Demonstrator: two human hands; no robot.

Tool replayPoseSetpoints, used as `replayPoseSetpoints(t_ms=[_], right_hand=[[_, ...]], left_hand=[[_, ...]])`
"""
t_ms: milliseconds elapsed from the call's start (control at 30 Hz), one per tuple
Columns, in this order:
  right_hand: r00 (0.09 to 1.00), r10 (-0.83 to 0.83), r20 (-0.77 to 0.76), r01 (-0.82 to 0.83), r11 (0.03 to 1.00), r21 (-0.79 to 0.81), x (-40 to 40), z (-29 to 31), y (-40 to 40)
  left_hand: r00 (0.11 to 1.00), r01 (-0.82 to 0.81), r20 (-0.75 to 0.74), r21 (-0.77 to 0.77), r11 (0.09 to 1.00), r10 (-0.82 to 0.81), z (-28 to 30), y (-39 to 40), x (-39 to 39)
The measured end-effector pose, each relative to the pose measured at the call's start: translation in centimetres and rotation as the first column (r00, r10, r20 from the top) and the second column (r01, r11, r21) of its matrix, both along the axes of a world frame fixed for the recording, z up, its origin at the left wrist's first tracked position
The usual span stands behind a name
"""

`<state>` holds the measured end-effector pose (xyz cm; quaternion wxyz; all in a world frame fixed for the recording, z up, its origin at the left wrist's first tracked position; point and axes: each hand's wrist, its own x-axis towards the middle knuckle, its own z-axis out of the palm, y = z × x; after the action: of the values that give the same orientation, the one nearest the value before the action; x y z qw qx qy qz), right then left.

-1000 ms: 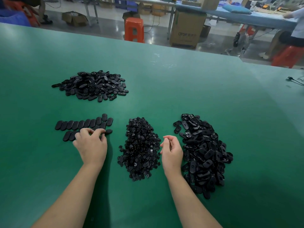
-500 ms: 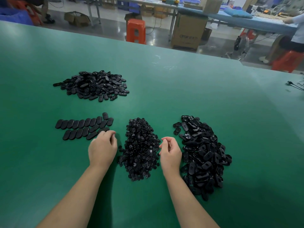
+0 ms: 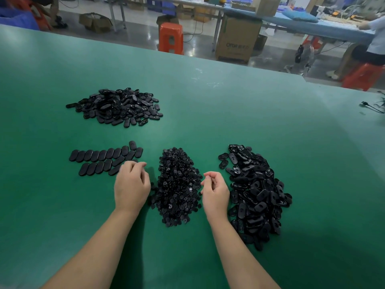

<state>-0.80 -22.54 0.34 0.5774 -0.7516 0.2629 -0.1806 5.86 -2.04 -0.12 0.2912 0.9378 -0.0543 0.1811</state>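
You're at the green bench, prob. mid assembly run. Biggest heap: black oval shells, just right of your right hand. The far pile of similar ovals sits well apart, back left. Btwn your hands: a heap of small round bits. Left of that, two rows of oval covers lie flat, edge to edge.

Left hand: knuckles up, fingers curled down at the near end of the front row; can't tell if it holds anything. Right hand: thumb & forefinger tips pressed together at the edge of the small bits, as if pinching one, but nothing shows btwn them.

Step, imo: btwn pieces, rows part-filled. Next move prob. calls for one shell from the right heap and one small bit. That needs a fine pinch w/o scattering the heap, then a place at the row end, lined up w/ the rest.

Writing: the cardboard box on the floor behind has grey lettering, too blurred to read for sure. No other labels legible.
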Motion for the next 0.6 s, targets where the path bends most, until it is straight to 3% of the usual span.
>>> replayPoseSetpoints(t_ms=[100,233,333,467,600], right_hand=[[1.000,0.022,-0.009,-0.022,1.000,-0.014,-0.1,0.0,0.1],[0.999,0.048,-0.026,-0.048,0.998,-0.033,0.1,0.4,0.0],[0.993,0.082,-0.087,-0.099,0.972,-0.213,0.8,1.1,-0.8],[0.936,0.051,-0.348,-0.280,0.710,-0.647,2.6,2.4,-3.6],[0.826,-0.034,-0.563,-0.460,0.536,-0.708,4.9,3.5,-6.8]], left_hand=[[0.981,0.193,-0.016,0.032,0.981,-0.192,0.2,-0.3,-0.8],[0.980,0.183,-0.083,0.039,0.982,-0.179,0.3,-0.5,-0.7],[0.979,0.182,-0.103,0.027,0.983,-0.178,0.2,-0.6,-0.6],[0.984,0.135,-0.123,0.051,0.990,-0.128,0.0,-0.6,-0.3],[0.987,0.112,-0.127,0.075,0.991,-0.102,0.0,-0.7,-0.2]])
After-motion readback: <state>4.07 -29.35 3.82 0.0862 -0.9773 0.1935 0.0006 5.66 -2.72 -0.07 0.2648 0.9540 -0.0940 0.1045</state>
